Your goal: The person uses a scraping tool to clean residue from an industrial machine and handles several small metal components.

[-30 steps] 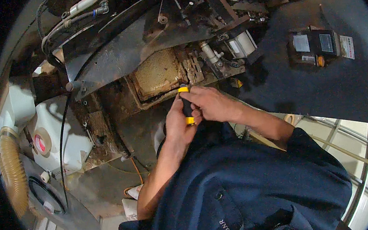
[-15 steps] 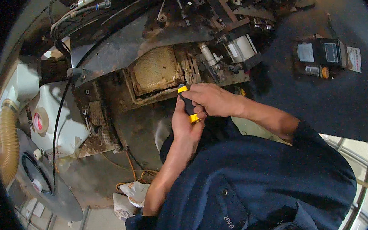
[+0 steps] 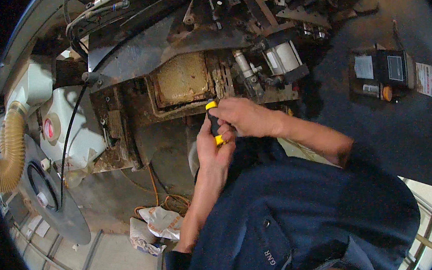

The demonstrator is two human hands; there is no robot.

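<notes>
At the centre of the frame, the left hand (image 3: 215, 149) grips a black-and-yellow handheld tool (image 3: 214, 124) upright; the right hand (image 3: 249, 117), fingers curled, grasps its upper part. A tan-floored tray (image 3: 172, 110) appears just above, a white container (image 3: 76, 134) at left.

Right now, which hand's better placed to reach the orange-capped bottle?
Probably the right hand: nearer the orange-capped bottle, though also at the black-and-yellow tool, which the left hand wraps around.

Ribbed tan hose (image 3: 6, 150) near a white container (image 3: 85, 128); apparently crumpled sacks (image 3: 163, 222).
</notes>
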